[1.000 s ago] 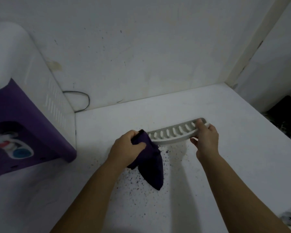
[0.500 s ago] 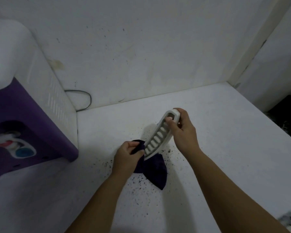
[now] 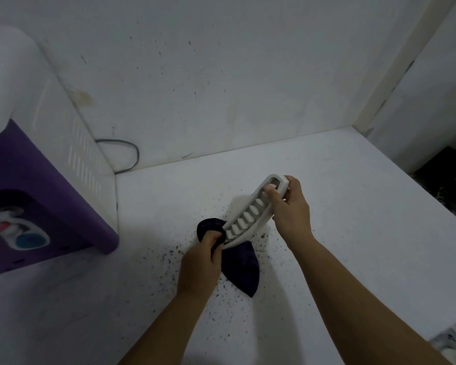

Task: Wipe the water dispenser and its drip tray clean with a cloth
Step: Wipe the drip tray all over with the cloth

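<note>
Right hand [image 3: 290, 212] grips the far end of the slotted drip tray [image 3: 250, 214], holding it tilted above the middle of the white countertop [image 3: 353, 206]. Left hand [image 3: 199, 264] is fisted around the dark purple cloth [image 3: 244, 270] at the tray's near end; looks like contact, hard to confirm. Dark specks [image 3: 174, 252] lie scattered beneath. Water dispenser [image 3: 50, 185] stands at the counter's left edge, against the back wall.

water dispenser [image 3: 50, 180] cut off at left edge, cloth [image 3: 244, 270] partly hidden behind drip tray [image 3: 250, 214]
</note>
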